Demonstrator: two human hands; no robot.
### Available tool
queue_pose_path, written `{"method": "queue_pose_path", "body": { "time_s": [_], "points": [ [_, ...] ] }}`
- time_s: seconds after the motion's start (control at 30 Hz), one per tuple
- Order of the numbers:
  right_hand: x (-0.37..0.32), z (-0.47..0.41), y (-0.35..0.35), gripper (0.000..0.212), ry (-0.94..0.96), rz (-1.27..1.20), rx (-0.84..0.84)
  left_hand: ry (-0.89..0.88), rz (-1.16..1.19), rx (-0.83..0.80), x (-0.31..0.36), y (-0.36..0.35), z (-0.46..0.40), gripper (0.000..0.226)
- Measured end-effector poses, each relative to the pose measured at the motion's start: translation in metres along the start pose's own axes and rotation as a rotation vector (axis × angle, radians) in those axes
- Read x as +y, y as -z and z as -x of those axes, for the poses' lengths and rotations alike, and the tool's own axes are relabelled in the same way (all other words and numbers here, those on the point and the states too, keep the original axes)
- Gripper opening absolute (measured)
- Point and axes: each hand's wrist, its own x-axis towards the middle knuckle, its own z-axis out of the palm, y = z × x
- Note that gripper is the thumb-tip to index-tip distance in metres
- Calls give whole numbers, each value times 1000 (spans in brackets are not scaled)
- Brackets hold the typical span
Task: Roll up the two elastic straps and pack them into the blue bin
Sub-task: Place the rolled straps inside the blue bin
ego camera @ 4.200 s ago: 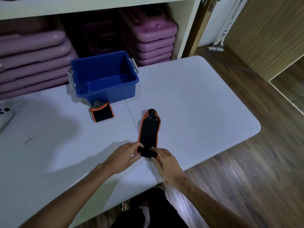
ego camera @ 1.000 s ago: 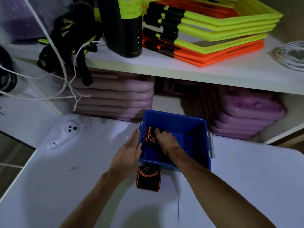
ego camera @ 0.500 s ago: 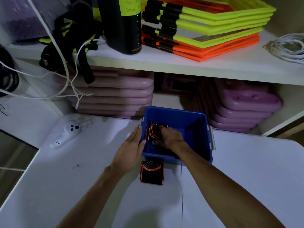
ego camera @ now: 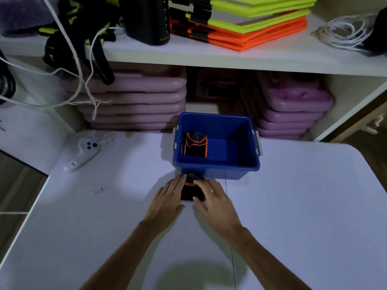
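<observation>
The blue bin (ego camera: 217,166) stands on the white table near the shelf. One rolled black strap with orange edging (ego camera: 195,144) lies inside it at the left. A second rolled strap (ego camera: 191,190) lies on the table just in front of the bin. My left hand (ego camera: 165,200) rests against this strap's left side with fingers spread. On its right side is my right hand (ego camera: 215,200), with fingertips touching the top and near edge of the strap. Neither hand has lifted it.
A white remote-like device (ego camera: 83,153) lies at the table's far left. Behind the bin, purple step boards (ego camera: 136,97) are stacked under a shelf holding orange and yellow frames (ego camera: 240,24), a black bottle (ego camera: 146,17) and white cables (ego camera: 345,30). The table's right corner (ego camera: 360,155) is rounded.
My right hand has left the first strap in the bin and come out. Both hands have dropped to the second strap on the table in front of the bin.
</observation>
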Motion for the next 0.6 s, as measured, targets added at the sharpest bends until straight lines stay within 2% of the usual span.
{"method": "queue_pose_path", "body": {
  "time_s": [0.1, 0.2, 0.3, 0.4, 0.5, 0.6],
  "points": [
    [10, 2, -22, 86, -43, 87, -120, 82, 108, 44, 6, -2, -12, 66],
    [18, -1, -37, 102, -46, 179, -114, 91, 182, 78, 15, 1, -12, 48],
    [20, 1, -40, 85, -19, 155, -58, 4, 193, 81, 16, -4, 3, 48],
    [23, 13, -40, 70, 53, 131, -86, -15, 200, 88, 17, -4, 19, 47],
    [26, 24, -31, 70, 81, 129, -57, -83, 156, 117, 20, 17, 30, 51],
    [24, 17, -5, 72, 108, 179, 28, -144, 85, 266, 20, 52, 15, 55]
  ]
}}
